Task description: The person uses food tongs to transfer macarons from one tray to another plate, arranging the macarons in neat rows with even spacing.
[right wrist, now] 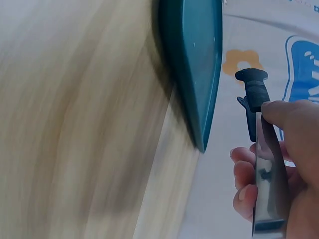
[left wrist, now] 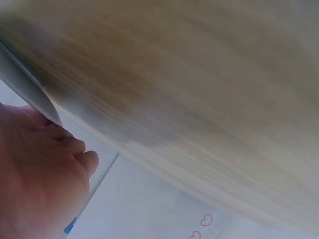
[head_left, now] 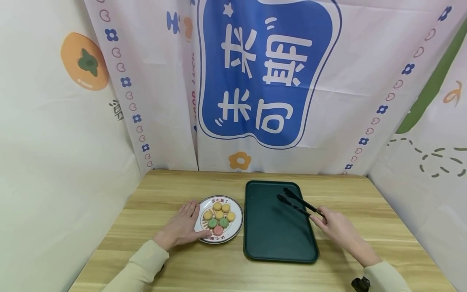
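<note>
On the left of the table, my left hand (head_left: 184, 225) holds the edge of a round white plate (head_left: 236, 227) with a dark rim and red lettering. Its thumb lies over the near rim, and the other fingers lie along the left side. Several yellow macarons (head_left: 219, 215), two green macarons (head_left: 223, 222) and one pink macaron (head_left: 218, 230) sit on the plate. My right hand (head_left: 337, 227) grips black-tipped metal tongs (right wrist: 269, 179), whose tips are apart above a dark green tray (head_left: 273, 239). Nothing is between the tips. The left wrist view shows only the plate's underside edge.
The tray lies just right of the plate, on a wood-grain table (head_left: 197, 267). A printed white curtain (head_left: 168, 121) hangs behind the table's far edge, and more cloth hangs along both sides.
</note>
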`<action>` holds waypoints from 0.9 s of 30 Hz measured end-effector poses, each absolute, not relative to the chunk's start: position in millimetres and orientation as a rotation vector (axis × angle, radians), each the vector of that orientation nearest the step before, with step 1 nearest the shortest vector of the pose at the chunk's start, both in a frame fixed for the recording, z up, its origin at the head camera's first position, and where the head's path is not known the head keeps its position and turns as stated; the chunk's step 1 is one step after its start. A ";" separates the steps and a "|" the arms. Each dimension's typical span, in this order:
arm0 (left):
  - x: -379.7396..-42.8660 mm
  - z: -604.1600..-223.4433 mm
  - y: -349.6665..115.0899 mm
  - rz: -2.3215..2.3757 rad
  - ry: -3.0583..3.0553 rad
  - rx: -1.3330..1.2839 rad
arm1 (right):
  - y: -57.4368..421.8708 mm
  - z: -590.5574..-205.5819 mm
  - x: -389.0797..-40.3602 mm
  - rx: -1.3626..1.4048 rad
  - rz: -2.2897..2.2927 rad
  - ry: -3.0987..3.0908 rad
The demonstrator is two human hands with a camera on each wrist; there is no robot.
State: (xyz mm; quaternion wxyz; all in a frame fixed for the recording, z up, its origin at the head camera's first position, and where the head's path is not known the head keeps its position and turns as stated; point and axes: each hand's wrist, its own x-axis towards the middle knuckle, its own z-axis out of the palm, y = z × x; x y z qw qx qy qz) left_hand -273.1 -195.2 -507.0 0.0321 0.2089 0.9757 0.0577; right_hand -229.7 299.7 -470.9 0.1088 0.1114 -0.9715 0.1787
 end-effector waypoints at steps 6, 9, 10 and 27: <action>-272.0 -507.1 -194.0 0.188 3.009 0.638 | 316.1 -474.2 -230.7 0.306 0.519 -2.844; -271.2 -506.3 -193.7 0.191 3.010 0.635 | 322.8 -476.5 -231.2 0.277 0.510 -2.851; -271.0 -506.1 -193.5 0.191 3.009 0.635 | 324.9 -477.3 -231.2 0.268 0.510 -2.855; -272.9 -505.7 -192.0 0.167 3.003 0.638 | 350.7 -489.7 -226.6 0.132 0.531 -2.872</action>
